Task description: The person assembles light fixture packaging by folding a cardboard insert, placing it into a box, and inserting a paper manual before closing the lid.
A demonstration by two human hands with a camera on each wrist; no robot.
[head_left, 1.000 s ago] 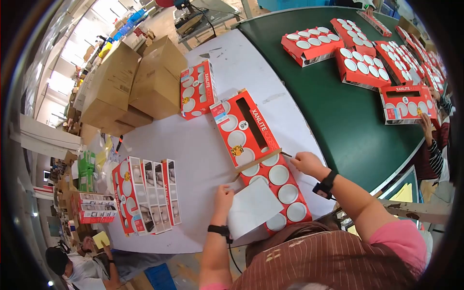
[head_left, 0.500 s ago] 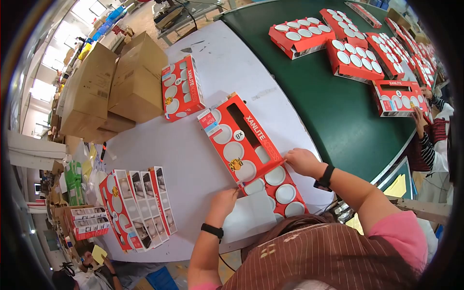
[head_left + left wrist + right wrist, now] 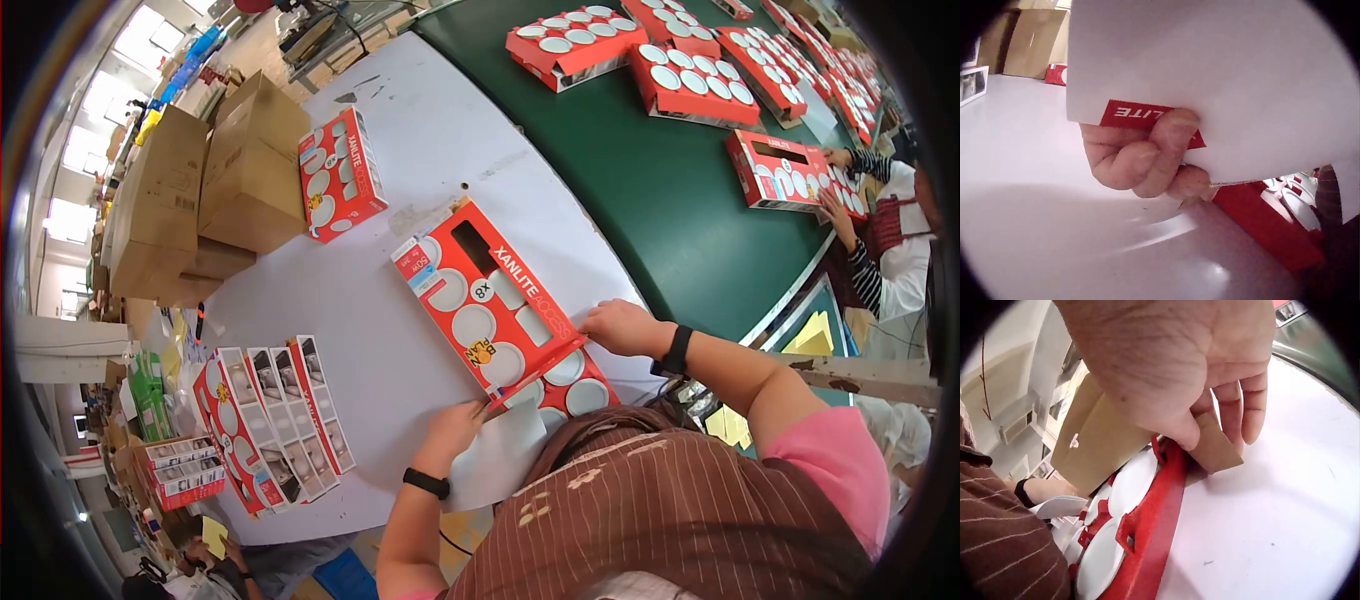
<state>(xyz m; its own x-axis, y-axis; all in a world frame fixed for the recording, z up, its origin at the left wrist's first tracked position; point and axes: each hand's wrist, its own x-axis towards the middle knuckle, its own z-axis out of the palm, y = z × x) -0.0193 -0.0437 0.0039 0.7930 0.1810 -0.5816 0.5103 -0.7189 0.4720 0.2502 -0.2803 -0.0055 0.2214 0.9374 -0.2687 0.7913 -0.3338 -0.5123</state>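
Note:
A red XANLITE box [image 3: 510,300] with a dark cutout lies slanted on the white table, its near end over a red tray of white discs [image 3: 588,397]. My left hand [image 3: 452,435] grips the box's near left corner; in the left wrist view its curled fingers [image 3: 1141,156] lie against a white panel with red lettering. At the near right corner is my right hand [image 3: 628,328]. The right wrist view shows its thumb and fingers pinching a small brown flap [image 3: 1217,449] beside the tray [image 3: 1163,537]. A white sheet [image 3: 500,455] lies under my left wrist, partly covering the tray.
Another red box [image 3: 340,175] stands near large cartons [image 3: 250,165] at the back left. Several packed boxes [image 3: 275,425] line the left side. Red trays [image 3: 695,85] cover part of the green table [image 3: 600,170], where another person handles a box [image 3: 780,170].
The box has moved toward my body over the tray and covers more discs. My left hand has come up to its corner, and my right hand has closed on the other corner. The head view has shifted.

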